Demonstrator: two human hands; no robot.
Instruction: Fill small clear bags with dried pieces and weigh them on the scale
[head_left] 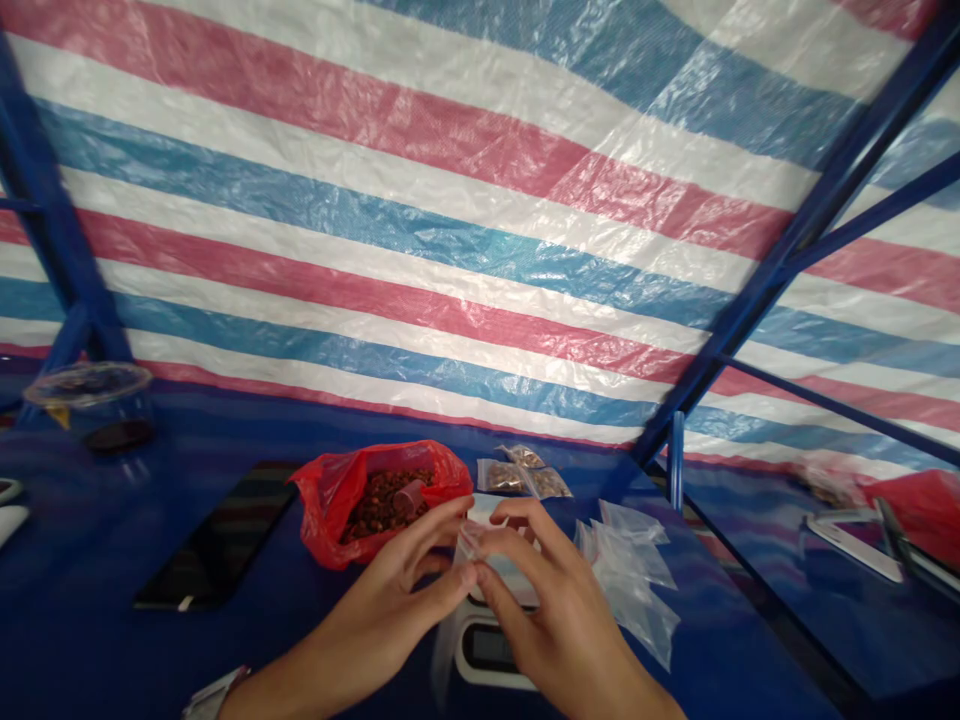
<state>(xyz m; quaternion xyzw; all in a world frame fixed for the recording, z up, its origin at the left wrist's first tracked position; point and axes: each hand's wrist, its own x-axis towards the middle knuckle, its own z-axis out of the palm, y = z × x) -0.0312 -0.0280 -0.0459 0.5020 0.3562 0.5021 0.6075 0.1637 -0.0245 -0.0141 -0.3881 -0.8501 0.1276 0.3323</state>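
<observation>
My left hand (pixel 397 575) and my right hand (pixel 555 585) meet at the thumbs over a small white digital scale (pixel 491 650). Between their fingers is a see-through plastic bag (pixel 448 640), pinched near its top by both hands and hanging down in front of the scale. Beyond my left hand sits an open red plastic bag (pixel 322 500) of small brown dried pieces (pixel 382 500). A pinkish scoop or small cup (pixel 409 496) lies in them. Flat see-through zip bags (pixel 634 580) overlap to the right of my right hand.
Behind the scale lie several small filled packets (pixel 525 475). A black phone or tablet (pixel 221 535) and a see-through round tub (pixel 94 400) are on the left. Blue frame posts (pixel 750 290) and a striped tarp stand behind. Another scale (pixel 859 545) is at far right.
</observation>
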